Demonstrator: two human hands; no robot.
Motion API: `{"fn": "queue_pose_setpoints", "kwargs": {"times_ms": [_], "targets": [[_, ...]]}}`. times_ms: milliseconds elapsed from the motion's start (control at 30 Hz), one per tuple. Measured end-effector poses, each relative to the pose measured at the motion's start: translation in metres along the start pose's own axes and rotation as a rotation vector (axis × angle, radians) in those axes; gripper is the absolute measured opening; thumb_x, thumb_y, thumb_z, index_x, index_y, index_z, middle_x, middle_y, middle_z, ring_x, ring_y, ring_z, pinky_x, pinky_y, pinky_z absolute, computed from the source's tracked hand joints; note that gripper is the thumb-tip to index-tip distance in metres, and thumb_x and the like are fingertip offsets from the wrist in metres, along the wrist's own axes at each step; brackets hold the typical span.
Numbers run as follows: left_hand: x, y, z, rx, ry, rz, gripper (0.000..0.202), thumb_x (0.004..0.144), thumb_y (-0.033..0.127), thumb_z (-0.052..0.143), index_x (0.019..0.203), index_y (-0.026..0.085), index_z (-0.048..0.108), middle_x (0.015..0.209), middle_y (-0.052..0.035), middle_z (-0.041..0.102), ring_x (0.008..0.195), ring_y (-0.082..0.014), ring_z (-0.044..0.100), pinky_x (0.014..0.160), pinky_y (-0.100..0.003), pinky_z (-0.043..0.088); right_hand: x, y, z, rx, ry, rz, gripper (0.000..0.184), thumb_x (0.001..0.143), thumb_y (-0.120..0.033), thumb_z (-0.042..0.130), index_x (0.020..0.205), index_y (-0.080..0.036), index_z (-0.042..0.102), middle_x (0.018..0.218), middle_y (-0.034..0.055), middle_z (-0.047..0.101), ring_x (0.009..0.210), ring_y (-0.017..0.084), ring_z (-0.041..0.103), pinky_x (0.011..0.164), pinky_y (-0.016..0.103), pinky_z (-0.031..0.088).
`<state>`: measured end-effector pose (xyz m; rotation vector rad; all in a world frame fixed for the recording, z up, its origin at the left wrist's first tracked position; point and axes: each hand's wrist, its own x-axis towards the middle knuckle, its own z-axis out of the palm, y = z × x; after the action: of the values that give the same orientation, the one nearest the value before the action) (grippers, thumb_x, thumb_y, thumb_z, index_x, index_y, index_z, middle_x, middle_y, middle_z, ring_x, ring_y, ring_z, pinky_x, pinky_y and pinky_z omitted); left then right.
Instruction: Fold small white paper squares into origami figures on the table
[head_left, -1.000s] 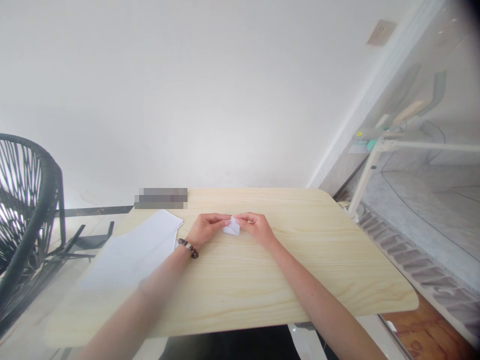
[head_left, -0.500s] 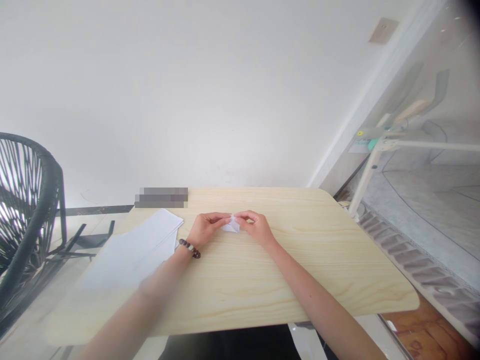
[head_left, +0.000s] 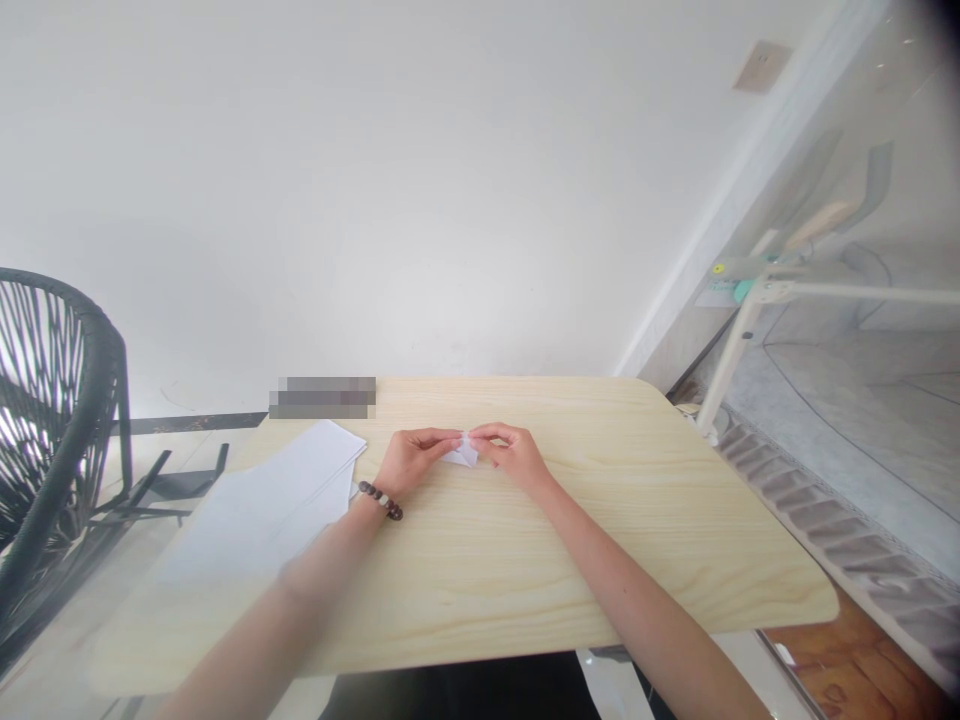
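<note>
Wall: pale and plain, filling most of the upper view.
Table: light wood-grain top, rounded corners, far edge toward the wall.
Woven chair: dark, off to the left of the table.
White sheets: overlapping in a loose pile on the table's left part, partly covered by the left forearm.
Left hand: thumb and fingers pinch the upper left of a small paper piece.
Right hand: thumb and fingertips pinch its upper right.
Bracelet: dark round beads and a paler one, on the left wrist.
Paper's place: between both sets of fingertips, right of the sheets; whether it touches the tabletop, I cannot tell.
Paper's direction: one corner points down toward the wearer, slightly rightward; fingers hide too much to tell its long axis.
Paper's look: white, angular, faintly creased; finer folds too small to read.
</note>
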<state>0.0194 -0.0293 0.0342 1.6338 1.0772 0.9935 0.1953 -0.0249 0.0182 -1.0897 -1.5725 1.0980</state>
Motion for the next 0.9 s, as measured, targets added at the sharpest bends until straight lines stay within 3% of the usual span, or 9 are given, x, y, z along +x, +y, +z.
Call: {"fn": "queue_pose_setpoints", "kwargs": {"times_ms": [367, 900], "targets": [[0.0012, -0.0026, 0.0002, 0.062, 0.015, 0.016, 0.028, 0.07, 0.037, 0.052, 0.086, 0.017, 0.063, 0.09, -0.0024, 0.064, 0.085, -0.0176, 0.056, 0.076, -0.025, 0.042, 0.0007, 0.0027, 0.0006, 0.014, 0.034, 0.027, 0.03, 0.063, -0.04, 0.057, 0.078, -0.015, 0.063, 0.082, 0.0055, 0.062, 0.056, 0.01, 0.053, 0.043, 0.019, 0.041], [0.0024, -0.0007, 0.0035, 0.08, 0.088, 0.01, 0.029, 0.068, 0.038, 0.053, 0.085, 0.017, 0.063, 0.088, -0.0027, 0.065, 0.081, -0.0169, 0.057, 0.072, -0.025, 0.043, 0.0001, 0.0031, 0.0031, 0.067, 0.083, 0.032, 0.029, 0.063, -0.038, 0.058, 0.078, -0.014, 0.062, 0.075, 0.0055, 0.062, 0.052, 0.009, 0.051, 0.047, 0.021, 0.044]]}}
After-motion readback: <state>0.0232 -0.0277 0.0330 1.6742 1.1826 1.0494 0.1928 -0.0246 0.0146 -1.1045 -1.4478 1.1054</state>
